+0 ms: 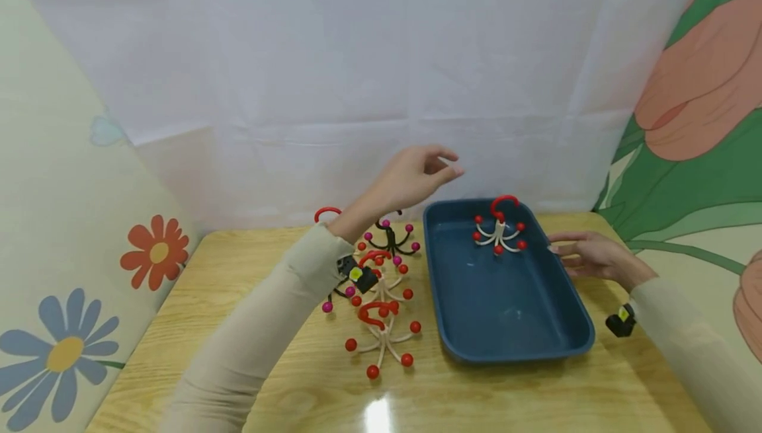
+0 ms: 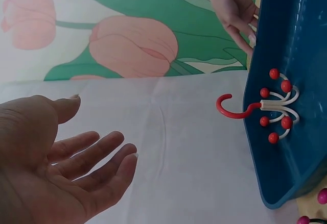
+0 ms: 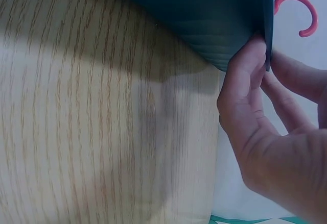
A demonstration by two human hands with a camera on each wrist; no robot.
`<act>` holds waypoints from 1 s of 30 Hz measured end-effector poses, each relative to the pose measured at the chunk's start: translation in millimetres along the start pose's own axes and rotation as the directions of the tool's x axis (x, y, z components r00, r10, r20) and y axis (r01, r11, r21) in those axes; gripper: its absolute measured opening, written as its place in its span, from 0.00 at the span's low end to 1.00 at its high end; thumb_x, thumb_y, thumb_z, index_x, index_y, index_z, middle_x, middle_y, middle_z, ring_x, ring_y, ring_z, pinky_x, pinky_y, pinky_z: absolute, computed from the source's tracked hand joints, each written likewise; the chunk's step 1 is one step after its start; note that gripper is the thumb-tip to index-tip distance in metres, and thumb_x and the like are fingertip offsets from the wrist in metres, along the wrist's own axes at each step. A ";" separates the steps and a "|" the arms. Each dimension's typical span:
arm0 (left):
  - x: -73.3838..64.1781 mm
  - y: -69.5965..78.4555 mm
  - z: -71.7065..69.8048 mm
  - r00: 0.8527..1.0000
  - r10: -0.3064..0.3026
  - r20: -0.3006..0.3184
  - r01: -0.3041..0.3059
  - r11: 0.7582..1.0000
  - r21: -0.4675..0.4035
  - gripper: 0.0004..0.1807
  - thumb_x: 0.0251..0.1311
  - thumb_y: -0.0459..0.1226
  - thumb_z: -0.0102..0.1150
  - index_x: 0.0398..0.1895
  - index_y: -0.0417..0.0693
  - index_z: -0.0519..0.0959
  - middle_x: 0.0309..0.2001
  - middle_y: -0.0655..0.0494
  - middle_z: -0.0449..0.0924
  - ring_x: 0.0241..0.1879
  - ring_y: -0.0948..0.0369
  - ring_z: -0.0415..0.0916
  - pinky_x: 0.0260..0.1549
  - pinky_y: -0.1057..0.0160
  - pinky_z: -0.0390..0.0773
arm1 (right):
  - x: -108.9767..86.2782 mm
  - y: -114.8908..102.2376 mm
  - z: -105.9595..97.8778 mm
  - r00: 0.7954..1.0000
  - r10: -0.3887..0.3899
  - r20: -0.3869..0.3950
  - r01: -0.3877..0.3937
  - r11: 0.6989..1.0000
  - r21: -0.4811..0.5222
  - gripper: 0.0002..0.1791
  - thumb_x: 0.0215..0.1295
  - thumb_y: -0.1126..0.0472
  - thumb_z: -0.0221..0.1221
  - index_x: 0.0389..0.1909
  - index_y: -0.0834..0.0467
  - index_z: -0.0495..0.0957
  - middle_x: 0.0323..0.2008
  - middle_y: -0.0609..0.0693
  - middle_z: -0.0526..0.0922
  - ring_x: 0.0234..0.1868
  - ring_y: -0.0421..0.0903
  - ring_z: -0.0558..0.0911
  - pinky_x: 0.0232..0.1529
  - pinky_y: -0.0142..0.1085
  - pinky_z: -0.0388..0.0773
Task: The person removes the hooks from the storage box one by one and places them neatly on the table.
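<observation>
My left hand (image 1: 417,172) is raised near the white backdrop, behind the tray's left back corner. Its fingers are loosely bent and hold nothing, as its palm (image 2: 46,183) shows in the left wrist view. A dark blue tray (image 1: 506,314) stands on the table, and my right hand (image 1: 595,258) pinches its right rim between thumb and fingers (image 3: 245,76). Upright inside the tray's far end is a white multi-arm hanging hook (image 1: 499,231) with a red hook top and red ball tips; the left wrist view shows this hanger (image 2: 273,105) sideways.
Left of the tray, several similar hangers crowd together, partly behind my left forearm. The front one (image 1: 383,337) is white with red balls; a black one (image 1: 390,240) has pink balls. White cloth (image 1: 321,89) hangs behind the wooden table (image 1: 297,393), with flowered panels at both sides.
</observation>
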State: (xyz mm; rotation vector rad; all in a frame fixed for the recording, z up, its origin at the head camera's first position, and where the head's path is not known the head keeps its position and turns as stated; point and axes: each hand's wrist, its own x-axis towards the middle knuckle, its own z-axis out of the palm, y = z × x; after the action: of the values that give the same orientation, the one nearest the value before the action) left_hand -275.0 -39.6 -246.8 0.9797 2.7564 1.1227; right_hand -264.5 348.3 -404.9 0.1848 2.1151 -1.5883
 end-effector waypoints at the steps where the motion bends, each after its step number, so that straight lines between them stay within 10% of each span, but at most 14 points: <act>1: 5.1 -0.5 0.9 1.000 -0.006 0.001 0.006 1.000 0.006 0.25 0.78 0.53 0.55 0.72 0.54 0.76 0.63 0.52 0.86 0.62 0.57 0.83 0.60 0.53 0.82 | 0.0 -0.4 0.2 1.000 0.001 -0.002 -0.001 1.000 -0.007 0.37 0.82 0.58 0.55 0.84 0.62 0.52 0.40 0.36 0.89 0.42 0.36 0.88 0.44 0.35 0.87; 15: 64.7 -12.2 29.8 0.992 -0.056 0.112 0.060 0.998 -0.036 0.31 0.77 0.54 0.56 0.76 0.51 0.71 0.69 0.43 0.79 0.44 0.56 0.88 0.41 0.63 0.87 | 2.1 -5.1 2.9 1.000 -0.010 -0.003 0.010 0.996 -0.094 0.38 0.82 0.56 0.54 0.85 0.59 0.50 0.56 0.41 0.84 0.48 0.34 0.85 0.50 0.38 0.86; 30: 94.1 -35.8 81.8 0.975 -0.153 0.163 0.183 0.965 -0.187 0.34 0.76 0.52 0.58 0.80 0.53 0.66 0.73 0.41 0.73 0.67 0.48 0.79 0.49 0.54 0.88 | -0.5 -7.2 -0.3 0.996 0.042 0.078 -0.042 0.999 -0.004 0.39 0.80 0.64 0.54 0.85 0.57 0.50 0.46 0.40 0.84 0.46 0.36 0.85 0.48 0.39 0.84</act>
State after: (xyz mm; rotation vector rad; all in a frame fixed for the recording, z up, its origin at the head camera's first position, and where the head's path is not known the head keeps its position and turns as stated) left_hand -351.4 44.2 -309.8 0.7560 2.4965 1.2177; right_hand -266.9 346.4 -398.3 0.1631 2.0410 -1.5432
